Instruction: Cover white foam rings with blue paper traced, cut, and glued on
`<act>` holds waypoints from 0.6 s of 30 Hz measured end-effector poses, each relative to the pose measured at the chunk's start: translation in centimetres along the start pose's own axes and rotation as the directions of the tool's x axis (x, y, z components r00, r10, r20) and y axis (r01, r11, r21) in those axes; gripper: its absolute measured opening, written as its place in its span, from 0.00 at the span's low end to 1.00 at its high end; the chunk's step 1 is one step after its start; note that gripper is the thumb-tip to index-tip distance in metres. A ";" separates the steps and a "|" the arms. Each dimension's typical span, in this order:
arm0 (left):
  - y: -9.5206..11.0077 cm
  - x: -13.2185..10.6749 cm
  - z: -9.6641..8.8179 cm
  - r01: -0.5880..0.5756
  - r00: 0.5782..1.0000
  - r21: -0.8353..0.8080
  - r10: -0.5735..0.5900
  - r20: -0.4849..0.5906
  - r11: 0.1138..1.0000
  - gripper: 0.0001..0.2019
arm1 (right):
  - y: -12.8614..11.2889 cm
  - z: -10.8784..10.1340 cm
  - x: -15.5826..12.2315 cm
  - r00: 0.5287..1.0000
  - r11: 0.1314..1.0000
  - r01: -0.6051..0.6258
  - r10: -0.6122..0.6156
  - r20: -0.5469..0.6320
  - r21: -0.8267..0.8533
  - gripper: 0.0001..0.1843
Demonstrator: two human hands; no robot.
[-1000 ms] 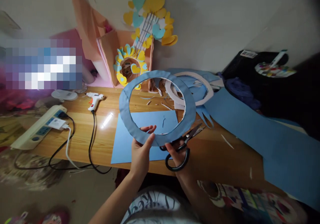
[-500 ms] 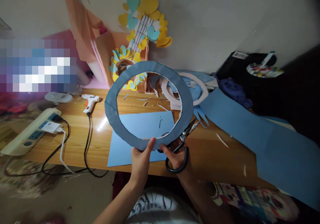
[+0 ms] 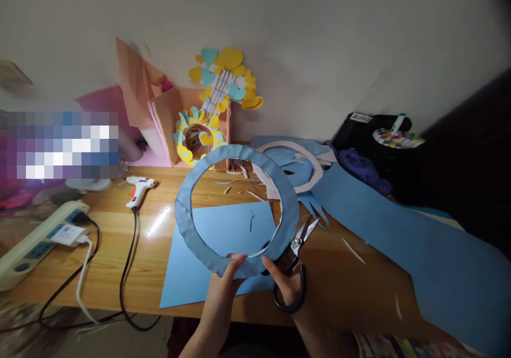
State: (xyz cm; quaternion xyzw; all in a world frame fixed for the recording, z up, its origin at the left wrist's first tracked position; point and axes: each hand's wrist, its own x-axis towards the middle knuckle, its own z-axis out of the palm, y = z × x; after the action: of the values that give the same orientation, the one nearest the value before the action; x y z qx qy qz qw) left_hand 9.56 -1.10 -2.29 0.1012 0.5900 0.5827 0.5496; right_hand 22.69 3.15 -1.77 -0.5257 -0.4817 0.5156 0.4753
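Note:
A large blue paper ring (image 3: 184, 225) is held up above the wooden table (image 3: 120, 251). My left hand (image 3: 222, 291) pinches its lower edge from below. My right hand (image 3: 286, 286) has its fingers through the black handles of a pair of scissors (image 3: 297, 251), blades pointing up and right, and its thumb also touches the ring's lower edge. Under the ring lies a light blue paper sheet (image 3: 187, 278).
A white paper ring (image 3: 315, 169) and blue paper scraps lie behind. A long blue sheet (image 3: 399, 230) covers the right side. A glue gun (image 3: 136, 188) and a power strip (image 3: 35, 238) with cables sit left. A paper guitar craft (image 3: 211, 108) leans on the wall.
The view has tilted up, so everything sits lower in the picture. The ring has turned a little in my hands; both hands keep their hold.

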 end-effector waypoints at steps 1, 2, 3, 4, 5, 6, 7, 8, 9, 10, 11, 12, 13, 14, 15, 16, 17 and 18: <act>0.0 0.1 -0.5 0.011 1.000 -0.004 -0.011 -0.001 1.000 0.14 | 0.2 -0.6 0.2 1.000 1.000 0.009 -0.009 0.028 -0.016 0.15; 0.2 0.3 -1.3 0.019 1.000 -0.011 -0.019 -0.011 1.000 0.16 | 0.4 -1.3 0.5 0.998 0.999 0.012 -0.010 0.064 -0.032 0.13; 0.4 0.3 -2.2 0.023 0.999 -0.021 -0.024 -0.031 1.000 0.19 | 0.8 -2.0 0.8 0.995 0.999 0.007 -0.002 0.102 -0.045 0.12; 0.7 0.3 -3.3 0.019 0.998 -0.033 -0.021 -0.061 0.999 0.22 | 1.2 -2.8 1.1 0.988 0.998 -0.010 0.018 0.150 -0.057 0.11; 1.1 0.2 -4.5 0.006 0.995 -0.044 -0.011 -0.104 0.999 0.24 | 1.6 -3.5 1.4 0.978 0.997 -0.034 0.047 0.203 -0.066 0.11; 1.6 -0.1 -5.7 -0.011 0.989 -0.047 0.004 -0.151 0.999 0.26 | 1.9 -4.1 1.7 0.963 0.995 -0.064 0.080 0.256 -0.071 0.12; 2.1 -0.4 -6.7 -0.029 0.980 -0.037 0.021 -0.199 0.999 0.28 | 2.2 -4.5 1.9 0.949 0.993 -0.091 0.110 0.295 -0.075 0.13; 2.5 -0.8 -7.6 -0.046 0.970 -0.009 0.042 -0.238 0.999 0.29 | 2.4 -4.8 2.0 0.935 0.990 -0.112 0.135 0.328 -0.087 0.14; 3.0 -1.1 -8.3 -0.057 0.964 0.023 0.061 -0.258 0.998 0.29 | 2.4 -4.8 2.1 0.919 0.986 -0.125 0.158 0.361 -0.112 0.15; 3.3 -1.4 -8.9 -0.063 0.961 0.054 0.076 -0.265 0.997 0.28 | 2.2 -4.8 2.1 0.909 0.979 -0.134 0.183 0.374 -0.152 0.15; 3.6 -1.6 -9.3 -0.067 0.962 0.078 0.085 -0.260 0.995 0.27 | 1.8 -4.7 2.2 0.905 0.969 -0.141 0.210 0.371 -0.204 0.16; 3.8 -1.6 -9.5 -0.066 0.965 0.092 0.087 -0.249 0.994 0.25 | 1.4 -4.6 2.3 0.903 0.953 -0.150 0.240 0.357 -0.262 0.16; 3.9 -1.6 -9.7 -0.063 0.967 0.095 0.085 -0.240 0.993 0.23 | 0.9 -4.7 2.5 0.906 0.935 -0.159 0.266 0.331 -0.316 0.18; 4.0 -1.5 -9.9 -0.056 0.969 0.094 0.077 -0.234 0.994 0.21 | 0.5 -5.0 2.8 0.920 0.922 -0.161 0.269 0.284 -0.351 0.19; 4.0 -1.4 -10.1 -0.047 0.972 0.091 0.067 -0.227 0.995 0.20 | 0.2 -5.6 3.2 0.942 0.915 -0.151 0.248 0.226 -0.374 0.21; 3.9 -1.1 -10.2 -0.036 0.974 0.087 0.055 -0.220 0.996 0.20 | 0.1 -6.5 3.7 0.962 0.905 -0.131 0.214 0.168 -0.404 0.21; 3.8 -0.9 -10.4 -0.025 0.976 0.083 0.043 -0.216 0.996 0.20 | 0.2 -7.6 4.3 0.981 0.892 -0.097 0.160 0.109 -0.441 0.20; 3.6 -0.7 -10.6 -0.016 0.976 0.079 0.033 -0.214 0.997 0.21 | 0.5 -9.0 4.9 0.991 0.853 -0.075 0.121 0.056 -0.517 0.18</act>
State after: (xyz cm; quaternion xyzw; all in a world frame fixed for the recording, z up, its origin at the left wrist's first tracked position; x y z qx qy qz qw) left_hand -0.20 -6.60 -2.02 0.0659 0.6665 0.5739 0.4712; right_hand 31.74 7.98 -2.54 -0.6343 -0.5942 0.4145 0.2698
